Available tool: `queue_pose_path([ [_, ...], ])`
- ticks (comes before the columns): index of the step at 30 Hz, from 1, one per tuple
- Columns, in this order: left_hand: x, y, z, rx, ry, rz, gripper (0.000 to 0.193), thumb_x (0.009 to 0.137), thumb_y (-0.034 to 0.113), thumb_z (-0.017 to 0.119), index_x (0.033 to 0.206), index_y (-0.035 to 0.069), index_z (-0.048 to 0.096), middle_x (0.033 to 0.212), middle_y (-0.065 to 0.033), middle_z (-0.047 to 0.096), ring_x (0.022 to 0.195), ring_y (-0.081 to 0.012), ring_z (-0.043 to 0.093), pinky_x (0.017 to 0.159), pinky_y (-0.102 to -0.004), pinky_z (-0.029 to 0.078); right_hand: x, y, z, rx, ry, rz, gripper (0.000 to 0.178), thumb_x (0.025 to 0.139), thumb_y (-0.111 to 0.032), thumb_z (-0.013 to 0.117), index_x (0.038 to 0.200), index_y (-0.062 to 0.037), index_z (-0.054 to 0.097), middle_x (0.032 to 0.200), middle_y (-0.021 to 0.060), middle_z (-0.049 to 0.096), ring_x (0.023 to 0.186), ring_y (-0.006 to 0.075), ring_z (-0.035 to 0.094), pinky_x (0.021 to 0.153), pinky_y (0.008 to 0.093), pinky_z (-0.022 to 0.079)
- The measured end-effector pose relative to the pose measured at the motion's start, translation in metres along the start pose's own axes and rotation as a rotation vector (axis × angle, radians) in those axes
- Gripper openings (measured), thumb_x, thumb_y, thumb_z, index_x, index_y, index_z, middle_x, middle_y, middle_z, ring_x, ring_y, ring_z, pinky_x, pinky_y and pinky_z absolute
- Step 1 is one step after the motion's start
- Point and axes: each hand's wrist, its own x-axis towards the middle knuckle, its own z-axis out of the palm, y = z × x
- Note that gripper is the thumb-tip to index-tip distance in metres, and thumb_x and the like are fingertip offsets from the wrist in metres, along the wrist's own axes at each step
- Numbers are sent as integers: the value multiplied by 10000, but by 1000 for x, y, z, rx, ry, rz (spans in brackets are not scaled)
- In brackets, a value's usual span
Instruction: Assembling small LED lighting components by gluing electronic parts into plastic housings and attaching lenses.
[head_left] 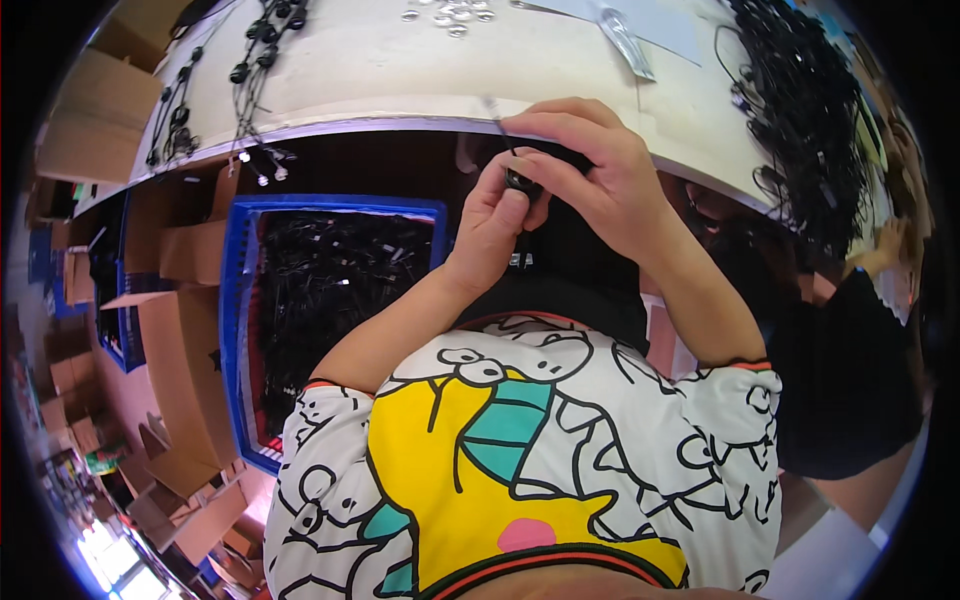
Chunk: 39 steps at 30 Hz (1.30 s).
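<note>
Close together in front of the table's front edge, both my hands work on one small black cable with a round black part. My left hand is closed around the round part from below. From above right, my right hand pinches at the same piece, its thumb beside my left fingertips. A thin end of the cable sticks up past the fingers toward the table; its pale tip is blurred. My fingers hide much of the round part.
The white table bears hanging black cables with round parts, small shiny discs, a clear packet and a black cable heap. A blue crate holds black cables. Cardboard boxes stand left; a person in black is right.
</note>
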Motion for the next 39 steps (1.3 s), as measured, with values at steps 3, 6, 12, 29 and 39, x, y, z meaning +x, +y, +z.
queue_pose_path([
  [3,-7,-15,12,30,55,-79,421,869,282,507,1201,64,370,847,3,457,701,-74,388,623,-201,340,-8,13,3,0,-50,52,131,713,-127,628,824,-60,649,790,84,608,774,221,554,697,316,440],
  [6,-10,-28,2,74,-5,-126,417,871,245,502,1218,65,360,896,5,459,742,-73,401,656,-200,348,-18,19,5,10,-60,133,93,736,-114,611,775,-36,643,734,79,602,604,172,554,544,268,452],
  [12,-15,-42,-8,115,50,-211,404,881,309,454,1200,69,389,838,5,471,729,-76,411,643,-187,331,-34,27,13,376,-13,391,83,778,-78,586,787,4,599,756,47,566,480,101,518,420,198,411],
  [29,-10,38,-42,511,306,-238,265,893,187,450,1113,42,477,942,-30,541,793,-72,488,710,-191,398,-16,39,11,509,-392,652,206,832,-199,527,768,-14,594,554,-21,486,513,47,418,477,188,333],
  [39,5,69,-37,615,133,-431,170,796,120,600,886,-23,596,739,-32,598,682,-67,545,624,-179,426,-11,36,11,491,-513,697,226,838,-217,519,755,-18,588,562,-24,485,528,52,420,503,198,335],
])
